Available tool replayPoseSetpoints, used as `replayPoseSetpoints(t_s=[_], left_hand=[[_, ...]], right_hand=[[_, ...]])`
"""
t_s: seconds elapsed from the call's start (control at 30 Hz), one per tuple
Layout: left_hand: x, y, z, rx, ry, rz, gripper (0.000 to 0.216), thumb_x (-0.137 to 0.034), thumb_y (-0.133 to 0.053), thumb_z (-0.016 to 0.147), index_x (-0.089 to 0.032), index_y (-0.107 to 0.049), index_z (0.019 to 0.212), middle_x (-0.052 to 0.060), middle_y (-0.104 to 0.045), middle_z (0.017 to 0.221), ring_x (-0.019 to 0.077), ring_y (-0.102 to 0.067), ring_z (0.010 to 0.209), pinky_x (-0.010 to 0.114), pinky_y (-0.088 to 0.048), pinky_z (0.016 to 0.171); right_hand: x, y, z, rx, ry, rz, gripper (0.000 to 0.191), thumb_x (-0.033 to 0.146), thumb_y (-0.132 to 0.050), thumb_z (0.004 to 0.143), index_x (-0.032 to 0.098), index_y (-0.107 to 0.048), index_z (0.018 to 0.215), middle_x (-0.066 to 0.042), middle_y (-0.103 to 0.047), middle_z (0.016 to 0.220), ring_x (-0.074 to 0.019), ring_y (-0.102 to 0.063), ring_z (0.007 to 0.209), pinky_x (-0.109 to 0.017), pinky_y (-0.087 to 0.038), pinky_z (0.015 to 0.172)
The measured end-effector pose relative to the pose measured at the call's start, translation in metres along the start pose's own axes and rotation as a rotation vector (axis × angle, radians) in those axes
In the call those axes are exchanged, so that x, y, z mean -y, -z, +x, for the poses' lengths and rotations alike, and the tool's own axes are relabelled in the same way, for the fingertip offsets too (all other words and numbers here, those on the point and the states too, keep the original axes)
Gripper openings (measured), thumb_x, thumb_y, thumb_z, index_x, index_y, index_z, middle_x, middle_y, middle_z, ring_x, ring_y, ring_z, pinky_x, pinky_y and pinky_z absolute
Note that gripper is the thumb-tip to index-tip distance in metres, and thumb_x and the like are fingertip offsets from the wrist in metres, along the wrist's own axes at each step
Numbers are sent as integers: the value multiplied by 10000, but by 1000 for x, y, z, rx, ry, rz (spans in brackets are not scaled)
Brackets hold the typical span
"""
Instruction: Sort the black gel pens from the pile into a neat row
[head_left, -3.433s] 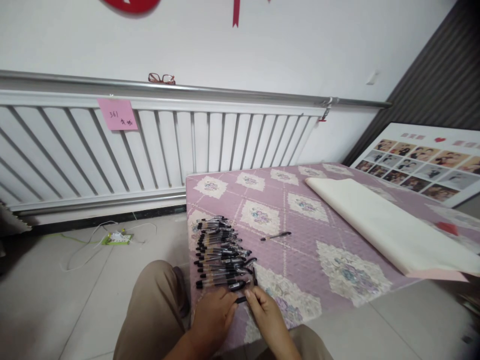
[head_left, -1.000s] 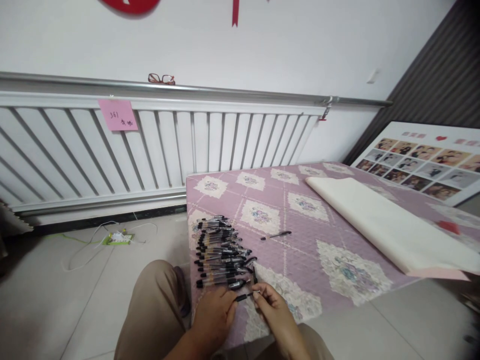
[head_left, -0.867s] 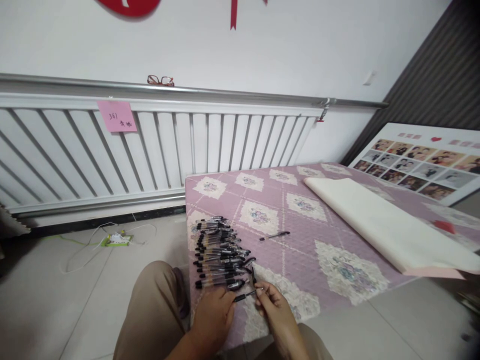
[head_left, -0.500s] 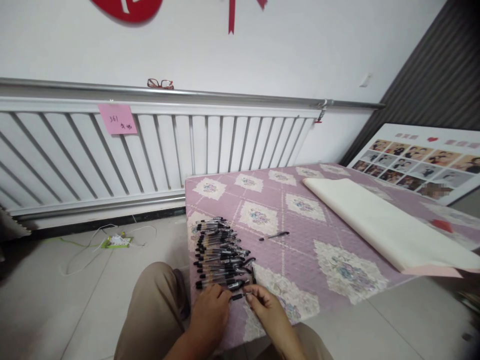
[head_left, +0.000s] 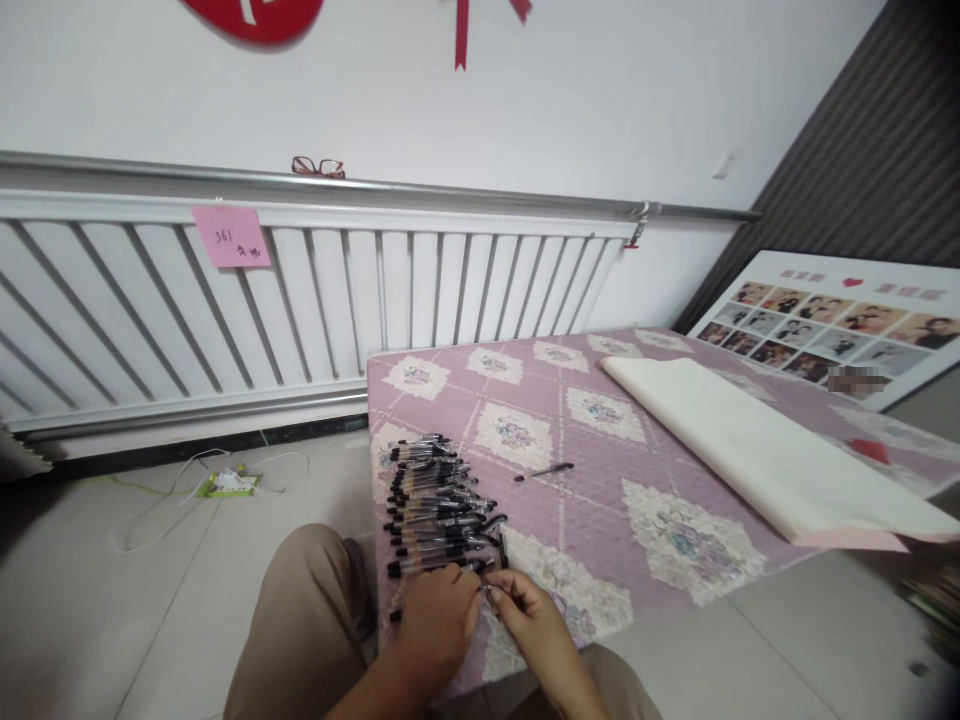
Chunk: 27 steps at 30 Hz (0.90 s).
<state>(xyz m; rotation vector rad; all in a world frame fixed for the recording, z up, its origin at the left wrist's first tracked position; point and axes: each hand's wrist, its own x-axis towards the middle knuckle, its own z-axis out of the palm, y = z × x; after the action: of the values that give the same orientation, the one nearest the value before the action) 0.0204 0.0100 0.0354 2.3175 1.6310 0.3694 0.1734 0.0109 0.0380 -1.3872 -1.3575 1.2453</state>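
A pen (head_left: 395, 615) lies under my left hand (head_left: 441, 612), its black end poking out on the left side. My left fingers are closed around it, and most of its barrel is hidden. Close by on the right, my right hand (head_left: 531, 612) pinches the pen's other end between thumb and fingertips. Both hands rest at the near left corner of the lilac cloth. Just beyond them, many black-capped clear pens (head_left: 439, 505) lie side by side in a stacked row. One single pen (head_left: 544, 472) lies apart, to the right of the row.
The lilac patterned bed surface (head_left: 555, 525) carries a cream folded sheet (head_left: 735, 450) on the right. Behind it runs a white radiator (head_left: 442, 285) with glasses (head_left: 319, 168) above. A power strip (head_left: 229, 484) with cables lies on the floor at left. A photo board (head_left: 840, 320) leans at right.
My left hand has slid right along the pen, closer to my right hand. The black barrel between the hands is now covered, and the pen's end shows on the left.
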Motion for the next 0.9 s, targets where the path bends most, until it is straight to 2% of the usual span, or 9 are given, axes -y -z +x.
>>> replayPoseSetpoints(t_s=[0.07,0.13,0.27,0.33,0.43,0.57,0.73,0.83,0.9], left_hand=[[2,-2,-1,-19,-5,0,120,-194,-485,884,-223,-602,893,9,-606,873,167,-562,832,274,-410,741],[4,-3,-2,-43,-15,4,110,-183,-498,870,-217,-603,877,13,-596,880,175,-542,854,283,-404,758],[6,-6,2,-46,-65,60,96,-196,-509,874,-214,-604,880,19,-573,917,193,-504,887,307,-395,777],[6,-8,6,-26,-84,105,100,-213,-508,890,-212,-608,879,22,-568,914,198,-496,888,311,-394,772],[5,-10,10,-21,-96,143,109,-223,-499,911,-218,-607,902,17,-566,910,195,-494,881,309,-395,758],[8,-9,5,-113,-105,84,109,-252,-526,907,-247,-585,998,1,-565,957,189,-493,910,312,-388,788],[17,-11,-9,-197,-89,101,69,-206,-525,897,-225,-591,894,2,-570,873,177,-508,845,309,-386,777],[22,-16,-15,-189,-97,126,84,-199,-548,876,-217,-600,813,6,-574,792,174,-519,777,294,-382,704],[24,-19,-17,-195,-117,138,88,-192,-557,866,-222,-601,796,6,-585,786,176,-523,765,293,-376,678]], right_hand=[[-4,-1,1,-63,-35,5,375,530,-616,696,188,-675,838,-6,-645,660,-157,-566,586,-261,-449,564],[-6,-2,3,-128,-49,-6,395,546,-600,701,187,-666,854,1,-627,626,-154,-552,549,-259,-439,534],[-6,-4,6,-175,34,-76,378,529,-594,703,195,-680,856,-55,-698,794,-223,-635,774,-316,-487,737],[-6,-4,7,-173,58,-106,381,517,-583,713,198,-677,900,-62,-704,848,-228,-636,824,-321,-482,788],[-10,-3,8,-212,71,-117,360,506,-575,718,191,-653,874,-44,-677,772,-203,-619,742,-294,-486,729],[-17,-2,5,-266,62,-92,293,497,-556,735,208,-595,758,3,-594,635,-165,-551,596,-261,-452,587],[-18,-5,3,-171,-14,-30,242,457,-509,780,220,-553,791,48,-508,540,-125,-450,451,-225,-352,443],[-16,-9,3,-94,29,-124,205,400,-500,793,214,-585,788,21,-567,584,-141,-506,507,-235,-387,493],[-15,-11,2,-102,85,-219,189,371,-506,792,215,-612,776,-6,-621,648,-167,-565,602,-252,-430,581]])
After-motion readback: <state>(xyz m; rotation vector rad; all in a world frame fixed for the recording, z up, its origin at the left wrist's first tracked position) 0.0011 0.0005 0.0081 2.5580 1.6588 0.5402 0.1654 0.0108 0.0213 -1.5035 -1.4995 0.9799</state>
